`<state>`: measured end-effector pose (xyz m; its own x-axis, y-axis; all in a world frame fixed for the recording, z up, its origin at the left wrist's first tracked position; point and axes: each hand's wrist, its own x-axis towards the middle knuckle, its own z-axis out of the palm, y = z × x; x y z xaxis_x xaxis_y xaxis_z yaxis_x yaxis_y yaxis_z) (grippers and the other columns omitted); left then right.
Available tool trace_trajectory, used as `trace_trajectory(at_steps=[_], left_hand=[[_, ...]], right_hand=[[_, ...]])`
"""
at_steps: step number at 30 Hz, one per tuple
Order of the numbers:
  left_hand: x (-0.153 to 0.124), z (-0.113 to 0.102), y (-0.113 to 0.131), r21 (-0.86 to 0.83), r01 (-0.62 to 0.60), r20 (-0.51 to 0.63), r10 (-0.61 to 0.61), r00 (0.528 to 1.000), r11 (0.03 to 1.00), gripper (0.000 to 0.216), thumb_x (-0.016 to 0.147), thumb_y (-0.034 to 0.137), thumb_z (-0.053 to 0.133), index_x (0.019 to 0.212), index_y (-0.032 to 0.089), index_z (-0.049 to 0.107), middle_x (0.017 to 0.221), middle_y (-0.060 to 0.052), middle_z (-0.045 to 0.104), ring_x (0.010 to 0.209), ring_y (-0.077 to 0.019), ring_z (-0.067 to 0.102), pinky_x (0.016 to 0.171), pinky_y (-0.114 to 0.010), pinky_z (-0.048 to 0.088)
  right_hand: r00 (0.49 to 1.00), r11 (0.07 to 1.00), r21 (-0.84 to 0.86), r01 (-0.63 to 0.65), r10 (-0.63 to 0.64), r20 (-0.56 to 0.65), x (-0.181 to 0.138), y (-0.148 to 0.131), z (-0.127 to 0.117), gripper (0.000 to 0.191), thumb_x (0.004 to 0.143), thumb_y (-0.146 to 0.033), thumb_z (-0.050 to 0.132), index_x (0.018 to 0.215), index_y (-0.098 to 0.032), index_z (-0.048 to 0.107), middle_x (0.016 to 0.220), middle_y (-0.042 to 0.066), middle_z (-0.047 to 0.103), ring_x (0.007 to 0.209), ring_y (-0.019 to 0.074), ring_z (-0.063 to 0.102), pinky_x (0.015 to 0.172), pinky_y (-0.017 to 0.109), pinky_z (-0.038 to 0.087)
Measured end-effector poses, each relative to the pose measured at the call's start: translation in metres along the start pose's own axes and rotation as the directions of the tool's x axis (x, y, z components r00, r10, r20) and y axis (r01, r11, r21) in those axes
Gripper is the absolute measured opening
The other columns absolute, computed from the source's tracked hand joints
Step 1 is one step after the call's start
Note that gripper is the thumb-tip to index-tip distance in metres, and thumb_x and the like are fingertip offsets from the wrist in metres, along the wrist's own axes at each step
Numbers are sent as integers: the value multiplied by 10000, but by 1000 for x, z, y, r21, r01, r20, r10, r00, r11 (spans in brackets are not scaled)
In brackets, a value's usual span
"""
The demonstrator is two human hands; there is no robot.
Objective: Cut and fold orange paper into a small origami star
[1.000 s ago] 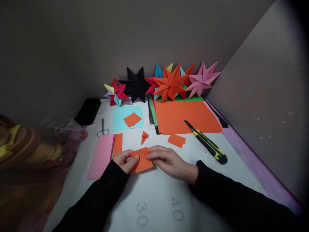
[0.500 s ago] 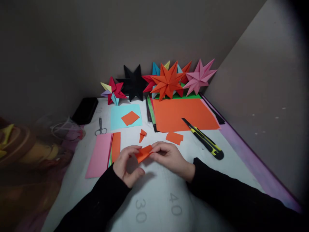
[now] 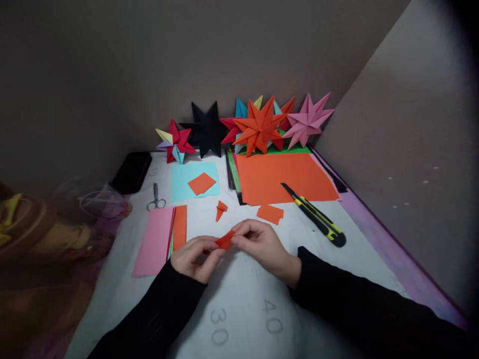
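Grip pinched on the orange paper (image 3: 225, 241) by left hand (image 3: 196, 259) and right hand (image 3: 264, 244); they hide most of it.

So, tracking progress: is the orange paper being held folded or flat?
Folded: orange paper shows as a narrow wedge between left hand and right hand.

Two numbers can be read, both printed in pale grey on the white mat (image 3: 239, 289) that covers the counter. The "30" (image 3: 219, 320) stands in the near part of the mat, between the two black sleeves and closer to the left one. The "40" (image 3: 273, 317) stands just to its right, beside the right sleeve. Both read upright from the person's side. They lie nearer the person than the folded orange paper (image 3: 225, 241) pinched between the left hand (image 3: 196, 257) and the right hand (image 3: 262, 244).
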<state>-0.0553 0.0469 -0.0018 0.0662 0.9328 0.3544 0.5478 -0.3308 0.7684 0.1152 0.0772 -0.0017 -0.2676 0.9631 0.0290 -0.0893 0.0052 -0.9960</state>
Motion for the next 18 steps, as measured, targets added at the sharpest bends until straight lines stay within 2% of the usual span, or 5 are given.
trace_trajectory(at_steps=[3,7,10,13,18], left_hand=[[-1,1,0,36,-58,-50,60,997,998,114,693,300,628,676,188,616,821,-57,676,604,-119,592,522,-252,490],[-1,2,0,11,-86,-78,86,993,996,99,680,253,645,614,186,612,662,-26,655,626,-126,609,516,-237,483],[0,3,1,-49,56,-78,-60,995,997,173,650,264,672,533,187,571,619,-10,649,553,-111,594,461,-221,458],[-1,6,2,-139,199,-63,-210,976,970,240,625,285,688,483,187,520,588,2,643,490,-101,570,438,-224,442],[-1,9,3,-235,307,-47,-327,944,922,278,602,283,701,459,184,484,546,8,625,476,-101,560,460,-231,447]], right_hand=[[1000,1000,-28,-2,1,-21,-1,1,1,90,712,-242,625,684,-187,559,765,15,624,729,128,596,679,298,492],[999,999,-41,11,-13,-49,-2,4,3,92,717,-233,622,688,-189,547,749,10,612,717,124,588,664,287,485],[997,999,-49,14,-18,-69,-3,6,4,100,718,-224,624,681,-188,538,726,4,606,698,122,582,647,281,479],[998,998,-57,2,-6,-68,-4,7,5,101,726,-225,617,680,-187,535,718,3,606,686,122,580,638,281,477],[997,998,-67,-6,0,-77,-5,5,5,111,725,-228,617,669,-188,529,707,2,602,676,121,576,625,277,471]])
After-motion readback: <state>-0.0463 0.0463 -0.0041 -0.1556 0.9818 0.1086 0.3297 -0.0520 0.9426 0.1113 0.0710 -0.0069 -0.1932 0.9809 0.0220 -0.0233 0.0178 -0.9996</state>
